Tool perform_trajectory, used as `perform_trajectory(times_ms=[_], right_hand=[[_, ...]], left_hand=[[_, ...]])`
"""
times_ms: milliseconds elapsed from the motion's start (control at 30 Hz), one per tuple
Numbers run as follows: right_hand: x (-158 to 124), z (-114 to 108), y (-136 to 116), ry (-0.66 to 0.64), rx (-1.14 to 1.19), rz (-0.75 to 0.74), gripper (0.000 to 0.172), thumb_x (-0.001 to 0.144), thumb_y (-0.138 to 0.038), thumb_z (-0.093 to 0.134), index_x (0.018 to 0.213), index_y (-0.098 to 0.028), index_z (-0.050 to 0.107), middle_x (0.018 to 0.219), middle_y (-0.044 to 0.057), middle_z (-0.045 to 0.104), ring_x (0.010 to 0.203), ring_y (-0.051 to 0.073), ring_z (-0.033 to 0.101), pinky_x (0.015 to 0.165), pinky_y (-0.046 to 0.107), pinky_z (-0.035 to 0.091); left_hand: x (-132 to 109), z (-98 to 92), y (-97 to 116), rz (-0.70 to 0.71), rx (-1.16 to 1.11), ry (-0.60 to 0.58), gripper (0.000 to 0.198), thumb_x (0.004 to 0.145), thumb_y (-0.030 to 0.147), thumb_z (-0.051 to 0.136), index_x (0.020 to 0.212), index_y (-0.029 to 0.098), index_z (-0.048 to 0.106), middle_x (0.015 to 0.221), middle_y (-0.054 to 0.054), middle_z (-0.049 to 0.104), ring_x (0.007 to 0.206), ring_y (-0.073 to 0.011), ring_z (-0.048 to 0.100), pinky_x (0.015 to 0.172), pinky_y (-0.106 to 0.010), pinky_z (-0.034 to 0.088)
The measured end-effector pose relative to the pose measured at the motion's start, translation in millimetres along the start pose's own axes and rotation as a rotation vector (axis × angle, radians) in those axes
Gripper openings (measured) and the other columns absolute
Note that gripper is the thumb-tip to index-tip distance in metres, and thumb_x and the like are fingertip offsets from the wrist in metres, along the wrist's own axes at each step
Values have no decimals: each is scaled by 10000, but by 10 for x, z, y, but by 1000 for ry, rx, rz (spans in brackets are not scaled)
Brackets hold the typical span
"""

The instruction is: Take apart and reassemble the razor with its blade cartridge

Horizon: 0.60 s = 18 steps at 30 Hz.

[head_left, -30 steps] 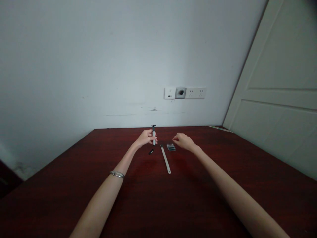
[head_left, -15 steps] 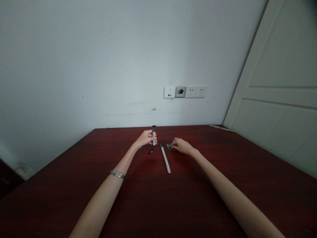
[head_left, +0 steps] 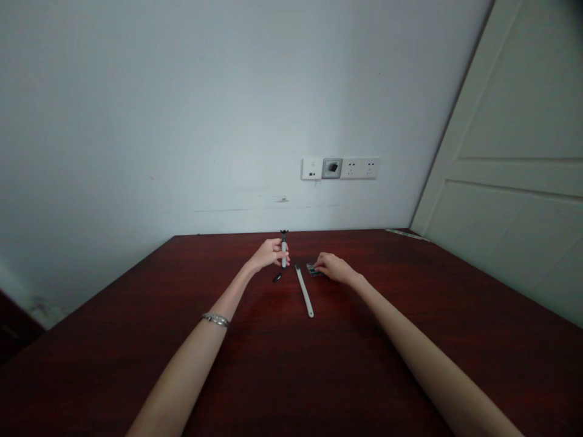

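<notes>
My left hand (head_left: 269,254) is closed around the pale grey grip of a razor (head_left: 283,254), held upright with its dark T-shaped top pointing up. Just below that hand, a small black piece (head_left: 277,277) lies on the table. A long white stick (head_left: 305,294) with a dark tip rests between my hands, slanting toward me. My right hand (head_left: 333,266) has its fingers pinched together at a small clear plastic case (head_left: 312,269) with dark parts inside. The fingertips cover the case's right side, so whether they grip it or something in it is hidden.
The dark red wooden table (head_left: 282,376) reaches back to a pale wall. Wall sockets (head_left: 359,168) sit above its far edge. A white panelled door (head_left: 510,182) stands at the right. A thin pale strip (head_left: 407,234) lies at the back right corner.
Almost nothing differs. Both hands stay in place, with the razor still in my left hand and my right fingers still at the clear case.
</notes>
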State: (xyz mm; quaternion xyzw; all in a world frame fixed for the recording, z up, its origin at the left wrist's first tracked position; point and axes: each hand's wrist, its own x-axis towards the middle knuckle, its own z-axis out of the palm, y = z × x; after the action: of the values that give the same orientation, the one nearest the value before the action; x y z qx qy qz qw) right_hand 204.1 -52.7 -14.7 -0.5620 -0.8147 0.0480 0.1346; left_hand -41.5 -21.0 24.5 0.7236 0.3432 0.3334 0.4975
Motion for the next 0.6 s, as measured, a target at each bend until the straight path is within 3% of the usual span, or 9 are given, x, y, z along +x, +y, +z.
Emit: perform_trajectory(times_ms=[600], right_hand=[[9, 45, 41, 49, -3, -56, 227, 871, -253, 479, 908, -207, 698, 989, 44, 627, 888, 147, 585, 708, 206, 400]], left_hand=[[5, 5, 6, -13, -2, 0, 148, 718, 149, 591, 832, 132, 497, 693, -60, 648, 615, -182, 669, 497, -238, 511]])
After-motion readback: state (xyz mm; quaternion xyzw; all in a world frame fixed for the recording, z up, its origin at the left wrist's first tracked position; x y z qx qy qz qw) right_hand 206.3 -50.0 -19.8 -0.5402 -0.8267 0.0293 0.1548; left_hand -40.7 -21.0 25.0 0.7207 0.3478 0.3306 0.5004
